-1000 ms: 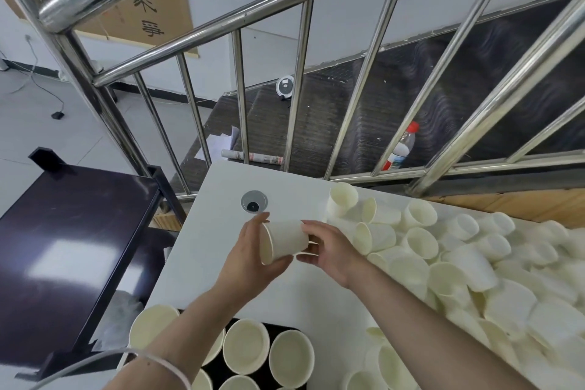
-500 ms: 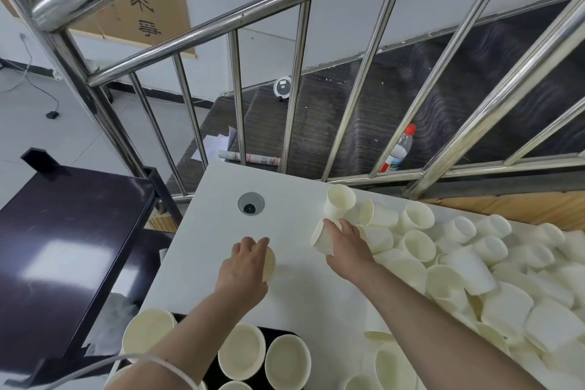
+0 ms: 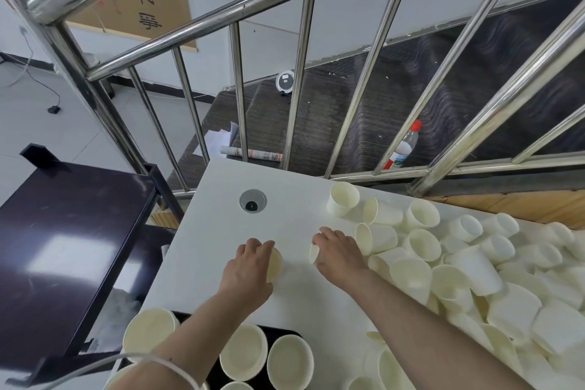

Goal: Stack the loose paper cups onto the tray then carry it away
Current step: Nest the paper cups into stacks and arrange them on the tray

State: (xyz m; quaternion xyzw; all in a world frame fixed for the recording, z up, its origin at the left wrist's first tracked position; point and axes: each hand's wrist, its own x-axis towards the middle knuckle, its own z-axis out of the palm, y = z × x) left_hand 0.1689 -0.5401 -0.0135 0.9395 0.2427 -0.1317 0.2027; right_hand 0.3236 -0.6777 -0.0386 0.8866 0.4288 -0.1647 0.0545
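both hands (image 3: 248,266) gripping paper cups (image 3: 274,264), tray (image 3: 269,334) below

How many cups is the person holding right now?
2: one cup gripped by the left hand, another cup under the right hand. Both are mostly hidden by the fingers.

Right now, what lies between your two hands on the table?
Only bare white table, as the head view shows. The left hand grips one cup, and the right hand grips another cup.
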